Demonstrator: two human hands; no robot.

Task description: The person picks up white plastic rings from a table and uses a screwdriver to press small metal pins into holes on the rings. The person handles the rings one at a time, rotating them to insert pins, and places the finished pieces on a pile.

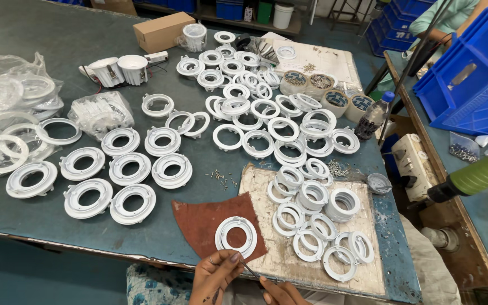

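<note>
Pinching a thin metal pin (248, 269) between left hand (214, 275) and right hand (280, 292) beside a white ring (236, 236) on brown cloth (201, 221), risking dropping it among scattered rings.

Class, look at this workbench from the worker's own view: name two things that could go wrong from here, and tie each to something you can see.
1. The loose small screws lie scattered on the table between the rings; a sweep of an arm could likely scatter them further or knock them off.
2. The piled white rings on the board overlap near the table's front edge, so one may slide off while the left hand and right hand work beside the single ring on the brown cloth.
</note>
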